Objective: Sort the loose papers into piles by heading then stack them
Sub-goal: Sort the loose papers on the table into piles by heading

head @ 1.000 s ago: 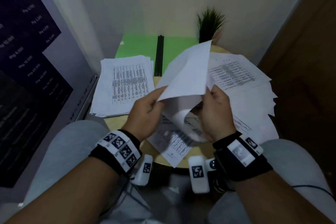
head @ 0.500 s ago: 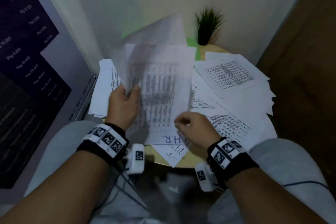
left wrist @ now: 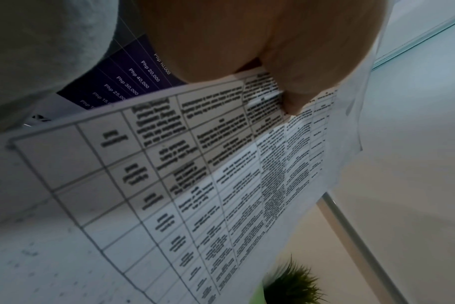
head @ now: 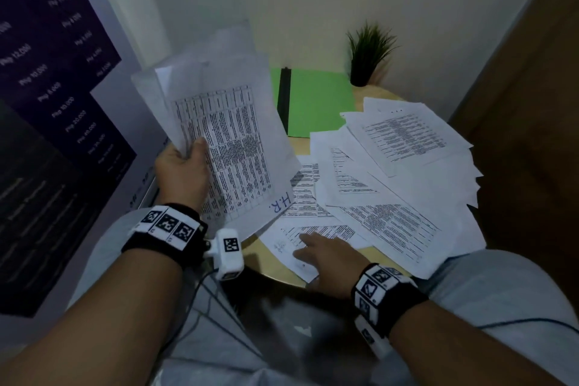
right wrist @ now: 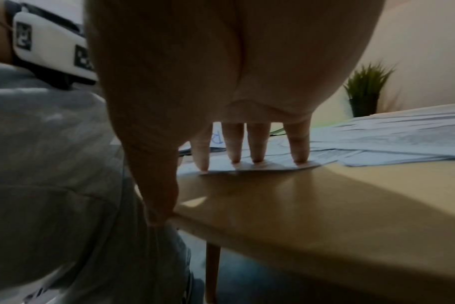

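My left hand grips a bundle of printed sheets raised over the table's left side; the top sheet shows a table of text and a blue handwritten "H.R." at its lower corner. In the left wrist view the thumb pinches that bundle of sheets. My right hand lies flat with straight fingers pressing on a loose sheet at the near table edge. More loose papers lie spread across the right half of the table.
A round wooden table carries the papers. A green folder with a black spine lies at the back, and a small potted plant stands beside it. A dark poster hangs at the left. My knees flank the table's near edge.
The left hand has lifted the bundle up and to the left, so the left pile is off the table. The right hand let go of it and came down onto a sheet at the near edge.
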Demonstrator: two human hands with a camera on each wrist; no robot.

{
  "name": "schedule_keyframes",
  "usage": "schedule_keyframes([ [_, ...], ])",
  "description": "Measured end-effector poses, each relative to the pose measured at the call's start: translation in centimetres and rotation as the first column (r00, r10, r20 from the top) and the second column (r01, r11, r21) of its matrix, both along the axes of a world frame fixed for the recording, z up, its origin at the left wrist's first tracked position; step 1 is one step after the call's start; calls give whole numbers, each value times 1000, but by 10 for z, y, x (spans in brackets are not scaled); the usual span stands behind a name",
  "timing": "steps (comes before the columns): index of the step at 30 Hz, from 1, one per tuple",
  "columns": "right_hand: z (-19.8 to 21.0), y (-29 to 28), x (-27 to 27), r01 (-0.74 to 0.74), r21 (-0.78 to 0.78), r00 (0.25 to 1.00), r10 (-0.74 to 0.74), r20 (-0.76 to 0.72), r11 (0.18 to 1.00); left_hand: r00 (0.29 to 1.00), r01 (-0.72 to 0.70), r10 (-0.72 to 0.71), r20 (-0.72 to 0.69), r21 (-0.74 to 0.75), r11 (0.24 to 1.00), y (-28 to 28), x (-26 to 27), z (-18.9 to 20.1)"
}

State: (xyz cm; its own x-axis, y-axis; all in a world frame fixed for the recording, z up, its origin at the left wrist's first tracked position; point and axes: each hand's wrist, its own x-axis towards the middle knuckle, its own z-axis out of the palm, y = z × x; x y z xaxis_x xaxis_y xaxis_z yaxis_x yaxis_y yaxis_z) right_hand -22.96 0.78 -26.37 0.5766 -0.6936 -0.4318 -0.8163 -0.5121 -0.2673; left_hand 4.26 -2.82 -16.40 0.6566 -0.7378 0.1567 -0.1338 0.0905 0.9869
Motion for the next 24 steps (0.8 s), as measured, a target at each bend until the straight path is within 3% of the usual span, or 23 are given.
schedule_keyframes([
  [4,11,1,-7,147,-26,982,-143,121,989,999,-37,38,22,-34,999,2,-2,2],
  [6,20,1,-10,280,-43,933,-261,247,959,999,-37,38,10,-67,997,4,-2,5],
  [8,40,-2,-12,487,-1,764,-426,485,873,1000,-29,30,8,-79,996,6,0,6],
  [11,86,-12,-15,669,136,379,-493,783,731,999,-33,35,27,-50,998,8,2,5],
  [16,149,-28,-32,769,260,-30,-373,927,584,999,-18,21,46,-65,998,7,-3,5],
  [20,164,-34,-41,781,401,-278,-308,910,479,998,34,-28,50,-124,992,10,-18,14],
  [24,173,-29,-21,680,498,-447,-234,863,538,982,159,-138,132,-167,973,21,-46,29],
])
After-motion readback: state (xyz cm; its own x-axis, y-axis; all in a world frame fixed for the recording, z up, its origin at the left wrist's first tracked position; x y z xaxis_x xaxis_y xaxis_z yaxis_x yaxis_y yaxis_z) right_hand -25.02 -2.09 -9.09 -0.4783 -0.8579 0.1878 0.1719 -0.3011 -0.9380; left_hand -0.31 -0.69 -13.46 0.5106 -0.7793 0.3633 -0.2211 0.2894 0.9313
